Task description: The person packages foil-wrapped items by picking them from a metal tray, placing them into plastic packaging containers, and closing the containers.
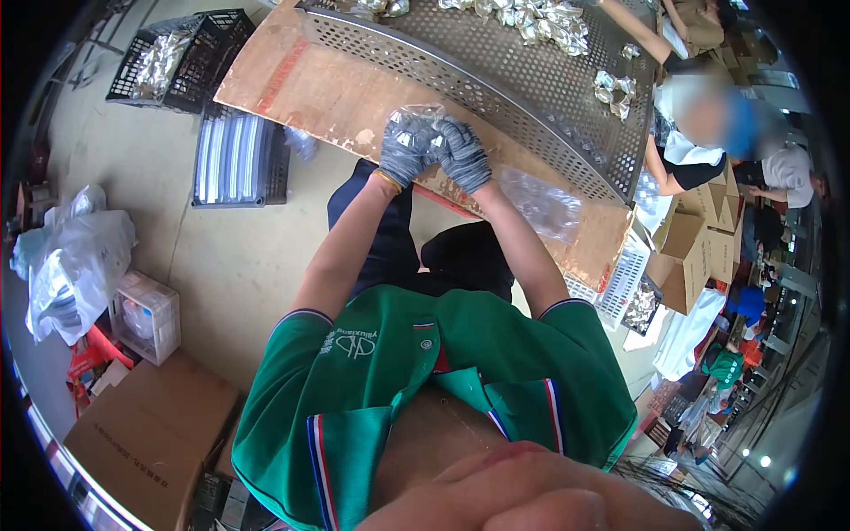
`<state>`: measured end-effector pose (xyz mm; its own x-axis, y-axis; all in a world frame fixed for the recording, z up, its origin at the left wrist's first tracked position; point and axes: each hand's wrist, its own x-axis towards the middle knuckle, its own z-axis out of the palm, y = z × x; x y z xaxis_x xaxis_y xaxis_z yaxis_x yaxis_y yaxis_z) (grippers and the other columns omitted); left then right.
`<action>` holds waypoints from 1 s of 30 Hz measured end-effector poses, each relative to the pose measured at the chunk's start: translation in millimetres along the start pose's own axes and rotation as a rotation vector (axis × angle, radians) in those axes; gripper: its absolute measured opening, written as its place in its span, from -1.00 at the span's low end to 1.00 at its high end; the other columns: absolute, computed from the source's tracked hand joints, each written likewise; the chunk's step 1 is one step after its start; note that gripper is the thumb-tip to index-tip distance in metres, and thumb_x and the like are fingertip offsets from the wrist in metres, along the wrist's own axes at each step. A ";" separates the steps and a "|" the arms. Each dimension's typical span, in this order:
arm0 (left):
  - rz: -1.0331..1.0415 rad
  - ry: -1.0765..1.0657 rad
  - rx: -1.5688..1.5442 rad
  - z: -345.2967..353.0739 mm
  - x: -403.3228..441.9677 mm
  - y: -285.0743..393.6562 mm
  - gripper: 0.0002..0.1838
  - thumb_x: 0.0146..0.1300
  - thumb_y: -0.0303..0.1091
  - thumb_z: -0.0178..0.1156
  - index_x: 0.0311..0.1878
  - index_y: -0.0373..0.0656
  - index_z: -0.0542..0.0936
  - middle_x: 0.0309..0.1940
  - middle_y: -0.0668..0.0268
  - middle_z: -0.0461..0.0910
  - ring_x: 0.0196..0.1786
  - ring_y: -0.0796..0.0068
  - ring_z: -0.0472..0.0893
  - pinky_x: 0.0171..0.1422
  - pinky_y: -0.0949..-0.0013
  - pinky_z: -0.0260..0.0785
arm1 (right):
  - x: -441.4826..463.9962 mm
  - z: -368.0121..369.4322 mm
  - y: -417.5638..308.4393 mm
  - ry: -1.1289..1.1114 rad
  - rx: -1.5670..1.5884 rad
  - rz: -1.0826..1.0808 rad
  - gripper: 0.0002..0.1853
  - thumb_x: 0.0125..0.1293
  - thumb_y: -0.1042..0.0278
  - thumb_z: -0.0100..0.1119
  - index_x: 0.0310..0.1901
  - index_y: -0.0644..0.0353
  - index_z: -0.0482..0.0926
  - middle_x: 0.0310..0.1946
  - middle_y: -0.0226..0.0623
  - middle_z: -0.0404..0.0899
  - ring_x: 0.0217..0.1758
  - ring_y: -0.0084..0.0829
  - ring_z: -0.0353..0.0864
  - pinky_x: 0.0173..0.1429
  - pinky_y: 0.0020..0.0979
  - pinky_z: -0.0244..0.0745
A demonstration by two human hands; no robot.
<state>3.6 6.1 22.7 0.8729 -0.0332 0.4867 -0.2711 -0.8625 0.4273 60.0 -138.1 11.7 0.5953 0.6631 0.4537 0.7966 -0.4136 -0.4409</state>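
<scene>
My left hand [405, 152], in a grey knitted glove, is closed on a clear plastic piece [416, 113] at the edge of the wooden board [345, 80]. Beside it my right hand [462, 152], gloved alike, grips the same piece with bent fingers. The two hands almost touch. Glare and the gloves hide the shape of the clear plastic piece. To the right of my right hand a flat clear plastic sheet or bag [540, 205] lies on the board.
Behind the board stands a perforated metal tray [496, 88] with shiny metallic-looking pieces [540, 25]. A co-worker's arm [636, 31] reaches over it. Black crates [181, 66] stand at left, cardboard boxes [686, 257] at right.
</scene>
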 end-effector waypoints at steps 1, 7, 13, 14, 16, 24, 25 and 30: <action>-0.035 -0.046 0.027 -3.9 1.2 4.2 -0.47 -0.19 -0.09 0.24 -0.06 -0.04 0.49 -0.18 0.23 0.52 -0.05 0.20 0.45 0.08 0.13 0.17 | 1.1 -2.9 -1.7 -0.031 0.007 0.025 -0.59 0.05 0.31 0.11 -0.01 0.13 0.39 -0.07 -0.13 0.44 -0.05 -0.10 0.43 0.05 -0.20 0.34; 0.064 -0.189 -0.354 -27.7 -18.7 -9.8 -0.41 -0.10 -0.28 0.26 0.08 -0.11 0.37 0.01 0.13 0.40 0.16 0.06 0.29 0.26 0.15 0.04 | 0.2 0.0 5.6 -0.146 0.003 0.004 -0.53 0.05 0.22 0.15 0.02 0.13 0.36 0.00 -0.17 0.41 -0.02 -0.11 0.41 0.07 -0.21 0.32; -0.532 0.039 -0.937 -2.9 -66.9 -14.3 -0.59 0.00 -0.51 0.25 -0.03 -0.18 0.41 -0.16 0.30 0.49 -0.14 0.39 0.50 0.03 0.44 0.36 | -3.2 4.9 -1.2 -0.053 0.044 0.077 -0.54 0.01 0.24 0.19 0.00 0.10 0.38 -0.03 -0.20 0.42 -0.03 -0.15 0.42 0.07 -0.24 0.34; -0.531 0.042 -0.938 3.6 -68.6 -17.0 -0.59 0.00 -0.51 0.25 -0.03 -0.18 0.41 -0.16 0.30 0.49 -0.14 0.39 0.50 0.03 0.44 0.36 | -2.6 5.4 -0.9 -0.054 0.042 0.074 -0.54 0.01 0.24 0.19 0.00 0.10 0.38 -0.03 -0.20 0.42 -0.03 -0.15 0.42 0.07 -0.24 0.34; -0.636 0.126 -0.814 14.7 -69.3 -21.1 -0.67 -0.02 -0.55 0.26 -0.14 -0.19 0.45 -0.25 0.38 0.49 -0.23 0.54 0.48 -0.07 0.46 0.38 | -3.1 6.9 -0.4 -0.061 0.043 0.111 -0.53 0.00 0.22 0.21 -0.01 0.08 0.38 -0.04 -0.21 0.43 -0.03 -0.16 0.43 0.06 -0.25 0.34; -0.547 0.332 -0.905 13.9 -62.3 -28.8 -0.85 -0.06 -0.58 0.24 -0.41 -0.22 0.47 -0.45 0.34 0.42 -0.33 0.49 0.44 -0.15 0.47 0.33 | -3.9 5.6 -6.2 -0.047 0.049 0.113 -0.53 -0.01 0.19 0.22 -0.03 0.07 0.39 -0.07 -0.21 0.45 -0.08 -0.13 0.45 0.03 -0.23 0.36; -0.532 0.296 -0.703 10.0 -58.9 -29.4 -0.84 -0.08 -0.60 0.25 -0.41 -0.22 0.48 -0.49 0.35 0.40 -0.32 0.47 0.43 -0.12 0.48 0.34 | -3.6 4.1 -7.5 -0.048 0.051 0.089 -0.53 -0.02 0.19 0.23 -0.03 0.08 0.39 -0.08 -0.19 0.45 -0.09 -0.13 0.46 0.02 -0.22 0.36; -0.922 0.547 -1.059 18.3 -43.1 -13.8 -0.78 -0.04 -0.63 0.25 -0.29 -0.25 0.48 -0.42 0.39 0.47 -0.32 0.59 0.45 -0.15 0.53 0.36 | -7.5 2.3 -12.0 -0.061 -0.028 0.104 -0.53 -0.02 0.22 0.25 -0.04 0.13 0.39 -0.07 -0.16 0.44 -0.06 -0.15 0.44 0.04 -0.24 0.34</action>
<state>-22.8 10.1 -18.2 0.7058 0.6950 -0.1374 -0.0951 0.2852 0.9537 45.7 -136.7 11.8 0.6683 0.6521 0.3579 0.7338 -0.4992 -0.4607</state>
